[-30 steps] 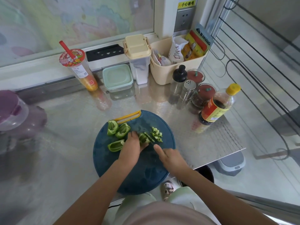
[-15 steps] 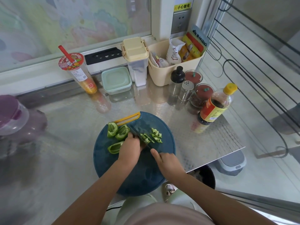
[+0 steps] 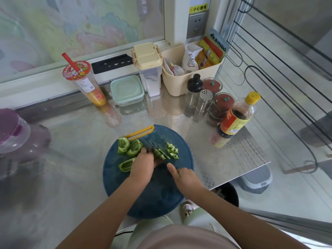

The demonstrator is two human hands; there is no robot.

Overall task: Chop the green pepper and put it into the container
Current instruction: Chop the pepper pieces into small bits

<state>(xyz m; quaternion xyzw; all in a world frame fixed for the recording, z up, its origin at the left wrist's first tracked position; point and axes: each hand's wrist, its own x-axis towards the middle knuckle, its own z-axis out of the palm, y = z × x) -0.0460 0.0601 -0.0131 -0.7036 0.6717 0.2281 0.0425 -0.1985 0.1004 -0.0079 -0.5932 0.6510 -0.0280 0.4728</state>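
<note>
Three pepper chunks [image 3: 133,149] beside left hand [image 3: 143,164]

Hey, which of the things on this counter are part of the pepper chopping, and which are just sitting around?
In use: green pepper, knife, cutting board, left hand, right hand, probably the mint container.
Lying about: drink cup, soy sauce bottle, shaker, beige basket.
</note>
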